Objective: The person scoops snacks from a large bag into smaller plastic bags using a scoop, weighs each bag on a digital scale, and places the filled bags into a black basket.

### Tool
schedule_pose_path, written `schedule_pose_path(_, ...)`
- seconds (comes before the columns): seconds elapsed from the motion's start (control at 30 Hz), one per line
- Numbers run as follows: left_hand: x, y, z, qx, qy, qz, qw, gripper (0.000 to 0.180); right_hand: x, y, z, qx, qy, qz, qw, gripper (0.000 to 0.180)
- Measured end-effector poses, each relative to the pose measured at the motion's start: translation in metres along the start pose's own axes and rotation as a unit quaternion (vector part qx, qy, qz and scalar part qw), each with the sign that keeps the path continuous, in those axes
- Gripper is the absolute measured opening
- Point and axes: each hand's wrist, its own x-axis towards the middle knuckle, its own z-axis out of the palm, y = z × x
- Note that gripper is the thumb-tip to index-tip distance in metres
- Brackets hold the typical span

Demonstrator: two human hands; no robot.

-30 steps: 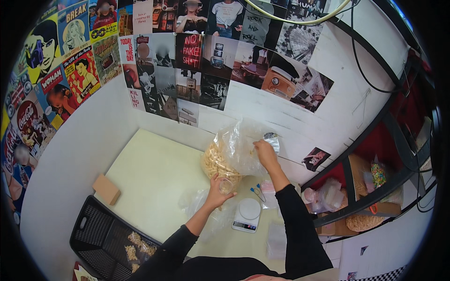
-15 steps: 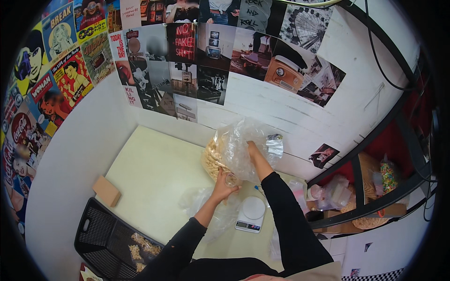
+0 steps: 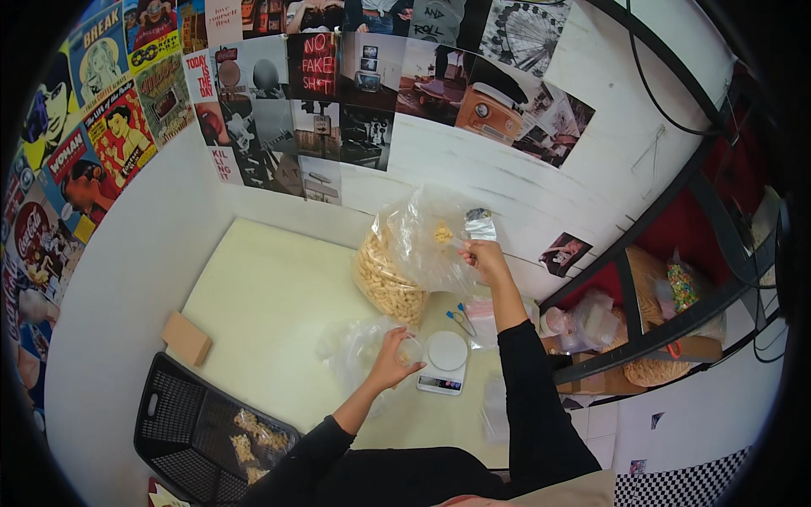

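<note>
A large clear plastic bag point(image 3: 390, 283) of pale puffed snack pieces stands at the far side of the table. Above its open right side, my right hand point(image 3: 483, 258) is closed on the handle of a small see-through scoop point(image 3: 443, 233) with some snack pieces in it. Nearer me, my left hand point(image 3: 392, 362) curls round a small clear plastic cup point(image 3: 410, 348), just left of the white kitchen scale point(image 3: 446, 351). Only a little snack seems to be in the cup. Under and beside that hand lies a crumpled clear bag point(image 3: 348, 359).
A black plastic crate point(image 3: 182, 422) with several small snack packs stands front left, beside a brown box point(image 3: 187, 338). Blue-handled scissors point(image 3: 460, 317) and flat plastic bags point(image 3: 481, 321) lie behind the scale. A black-framed shelf point(image 3: 629, 355) holds packages at the right.
My left hand has drawn the cup back from the big bag toward the scale. My right hand has come out of the bag and now shows, lifting a scoop with snack in it.
</note>
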Motion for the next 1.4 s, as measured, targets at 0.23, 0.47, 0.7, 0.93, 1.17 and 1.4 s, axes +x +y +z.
schedule_pose_path(0.23, -0.038, -0.054, -0.024, 0.107, 0.056, -0.019, 0.992, 0.068, -0.052, -0.006, -0.05, -0.003, 0.037, -0.032, 0.999, 0.025)
schedule_pose_path(0.47, -0.046, -0.043, -0.051, 0.06, 0.024, -0.019, 0.998, 0.074, -0.146, -0.023, -0.051, -0.039, -0.008, -0.03, 0.999, 0.025)
schedule_pose_path(0.7, -0.057, -0.035, -0.048, 0.051, 0.045, -0.004, 0.998, 0.08, -0.191, 0.046, 0.006, -0.108, -0.153, 0.049, 0.981, 0.025)
schedule_pose_path(0.93, -0.056, -0.038, -0.044, 0.136, 0.075, -0.013, 0.988, 0.079, -0.191, 0.079, 0.066, -0.314, -0.162, -0.041, 0.935, 0.022)
schedule_pose_path(1.17, -0.057, -0.044, -0.034, 0.19, 0.1, -0.063, 0.975, 0.076, -0.201, 0.077, 0.124, -0.558, -0.147, -0.293, 0.762, 0.017)
schedule_pose_path(1.4, -0.055, -0.051, -0.037, 0.095, 0.142, -0.104, 0.98, 0.077, -0.222, 0.045, 0.14, -0.558, -0.139, -0.339, 0.745, 0.015)
